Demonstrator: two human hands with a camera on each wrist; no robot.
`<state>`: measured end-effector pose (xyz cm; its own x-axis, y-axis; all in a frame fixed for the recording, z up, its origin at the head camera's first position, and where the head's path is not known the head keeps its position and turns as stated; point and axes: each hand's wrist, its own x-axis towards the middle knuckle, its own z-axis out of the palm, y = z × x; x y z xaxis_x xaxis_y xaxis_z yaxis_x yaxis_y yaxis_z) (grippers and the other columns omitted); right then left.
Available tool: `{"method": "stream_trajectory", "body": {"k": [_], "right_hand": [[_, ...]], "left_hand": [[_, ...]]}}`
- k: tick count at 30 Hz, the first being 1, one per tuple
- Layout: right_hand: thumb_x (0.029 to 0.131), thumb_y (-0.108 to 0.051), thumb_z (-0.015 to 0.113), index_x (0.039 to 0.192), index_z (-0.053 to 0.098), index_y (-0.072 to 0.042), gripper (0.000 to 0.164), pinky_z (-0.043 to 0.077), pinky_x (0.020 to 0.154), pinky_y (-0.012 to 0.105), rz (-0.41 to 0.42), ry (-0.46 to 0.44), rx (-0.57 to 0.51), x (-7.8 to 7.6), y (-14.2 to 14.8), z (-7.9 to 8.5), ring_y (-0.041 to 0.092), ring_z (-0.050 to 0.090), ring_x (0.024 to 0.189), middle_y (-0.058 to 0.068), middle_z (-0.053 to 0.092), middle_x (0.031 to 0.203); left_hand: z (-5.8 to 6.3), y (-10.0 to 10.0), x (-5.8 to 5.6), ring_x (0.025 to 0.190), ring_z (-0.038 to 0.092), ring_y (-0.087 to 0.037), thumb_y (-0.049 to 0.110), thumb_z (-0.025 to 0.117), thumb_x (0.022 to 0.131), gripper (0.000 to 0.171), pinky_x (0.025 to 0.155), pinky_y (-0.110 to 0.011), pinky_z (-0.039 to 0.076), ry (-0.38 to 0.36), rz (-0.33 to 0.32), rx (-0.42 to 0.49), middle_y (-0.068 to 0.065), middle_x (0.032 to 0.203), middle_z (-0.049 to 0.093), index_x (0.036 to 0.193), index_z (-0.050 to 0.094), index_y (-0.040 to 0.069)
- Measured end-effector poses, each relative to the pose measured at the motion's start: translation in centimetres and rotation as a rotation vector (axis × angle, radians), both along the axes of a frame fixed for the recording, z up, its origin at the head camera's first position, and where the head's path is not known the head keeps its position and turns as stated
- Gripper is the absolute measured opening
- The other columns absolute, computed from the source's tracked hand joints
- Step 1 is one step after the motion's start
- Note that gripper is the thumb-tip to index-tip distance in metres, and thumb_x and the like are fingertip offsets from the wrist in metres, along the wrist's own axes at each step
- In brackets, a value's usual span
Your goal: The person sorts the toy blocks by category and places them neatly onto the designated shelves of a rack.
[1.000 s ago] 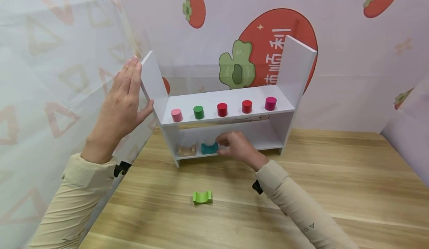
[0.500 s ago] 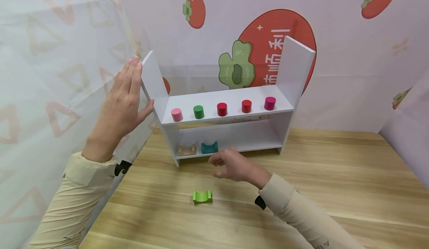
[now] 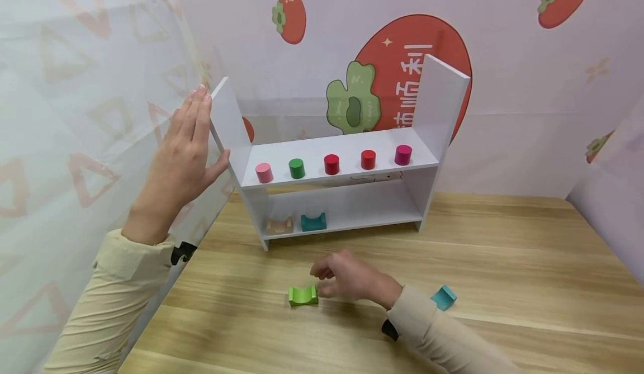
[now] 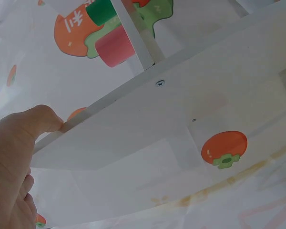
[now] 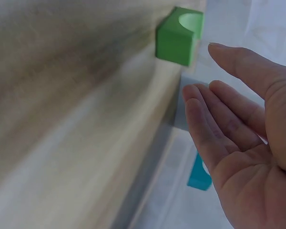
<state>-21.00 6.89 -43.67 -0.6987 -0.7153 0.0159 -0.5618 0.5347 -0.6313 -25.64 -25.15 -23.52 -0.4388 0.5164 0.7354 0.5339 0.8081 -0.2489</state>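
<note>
My left hand [image 3: 180, 159] lies along the left side panel of a white two-tier shelf [image 3: 347, 192], its fingers straight and its thumb touching the front edge. The left wrist view shows the thumb [image 4: 43, 118] against that edge. Low over the table, my right hand [image 3: 349, 276] holds nothing, its fingers loosely bent just right of a lime-green block [image 3: 303, 296] with a curved hollow on top. In the right wrist view there is a gap between the fingertips and the green block [image 5: 177, 39]. A tan hollowed block [image 3: 279, 226] and a teal one [image 3: 313, 222] stand on the lower tier.
Along the upper tier stand several small cylinders: pink [image 3: 264, 173], green [image 3: 297, 168], red and magenta [image 3: 403, 155]. Another teal block [image 3: 444, 297] lies on the wooden table [image 3: 508, 251] beside my right sleeve. A patterned white sheet [image 3: 523, 128] hangs behind the shelf.
My right hand has drawn back from beside the teal block on the lower tier, down toward the lime-green block. A teal block on the table has come into sight behind the right sleeve. The left hand stays put.
</note>
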Motion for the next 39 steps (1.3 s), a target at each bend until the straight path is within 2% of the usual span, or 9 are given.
{"method": "stream_trajectory", "body": {"k": [4,10,15,21,29,35,39], "right_hand": [[0.089,-0.011,0.084,0.121,0.077,-0.004,0.034,0.061,0.088,0.02,-0.005,-0.003,-0.009,0.3,-0.3,-1.1,0.011,0.075,0.102,0.007,0.079,0.117],[0.086,-0.01,0.087,0.119,0.077,-0.002,0.036,0.06,0.086,0.017,-0.009,-0.018,-0.043,0.7,-0.8,-1.8,0.012,0.075,0.101,0.008,0.079,0.116],[0.084,-0.008,0.088,0.116,0.077,-0.001,0.035,0.06,0.084,0.016,-0.008,-0.019,-0.069,0.7,-1.2,-2.1,0.011,0.075,0.099,0.009,0.08,0.113],[0.084,-0.008,0.088,0.112,0.078,-0.004,0.03,0.059,0.081,0.014,-0.021,-0.015,-0.071,0.8,-1.4,-2.4,0.003,0.072,0.093,0.005,0.08,0.108],[0.085,-0.005,0.086,0.109,0.079,-0.004,0.025,0.058,0.079,0.012,-0.033,-0.023,-0.092,0.7,-1.2,-2.3,0.0,0.071,0.09,0.003,0.08,0.105],[0.086,-0.007,0.085,0.112,0.079,-0.005,0.027,0.059,0.084,0.013,-0.058,-0.054,-0.1,0.5,-0.5,-2.1,0.007,0.075,0.099,0.005,0.08,0.112],[0.088,-0.01,0.085,0.113,0.079,-0.008,0.026,0.062,0.088,0.022,-0.076,-0.043,-0.096,0.2,0.2,-1.5,0.015,0.077,0.104,0.006,0.08,0.116]], "left_hand": [[0.0,-0.1,0.0,0.159,0.028,-0.047,0.008,0.071,0.09,0.089,0.135,-0.049,0.021,0.004,-0.008,0.009,-0.029,0.172,0.025,0.161,0.022,-0.013],[0.0,-0.1,0.1,0.16,0.027,-0.046,0.009,0.071,0.091,0.089,0.135,-0.048,0.021,-0.004,0.0,0.016,-0.028,0.172,0.025,0.162,0.022,-0.012],[-0.1,-0.1,0.0,0.16,0.028,-0.044,0.007,0.073,0.088,0.091,0.135,-0.048,0.021,0.002,-0.023,0.048,-0.027,0.172,0.026,0.162,0.024,-0.01],[-0.1,-0.1,-0.1,0.16,0.028,-0.044,0.006,0.073,0.087,0.091,0.135,-0.048,0.022,0.001,-0.025,0.049,-0.026,0.173,0.026,0.162,0.025,-0.01],[-0.2,-0.1,-0.1,0.16,0.028,-0.045,0.006,0.073,0.087,0.09,0.135,-0.048,0.022,0.0,-0.028,0.049,-0.026,0.173,0.026,0.162,0.025,-0.011],[-0.2,0.0,-0.1,0.16,0.028,-0.044,0.007,0.073,0.088,0.09,0.135,-0.049,0.022,-0.003,-0.027,0.055,-0.026,0.173,0.026,0.162,0.025,-0.01],[-0.3,0.0,-0.1,0.16,0.028,-0.044,0.006,0.073,0.087,0.091,0.135,-0.049,0.022,0.0,-0.032,0.055,-0.026,0.173,0.026,0.162,0.025,-0.01]]}}
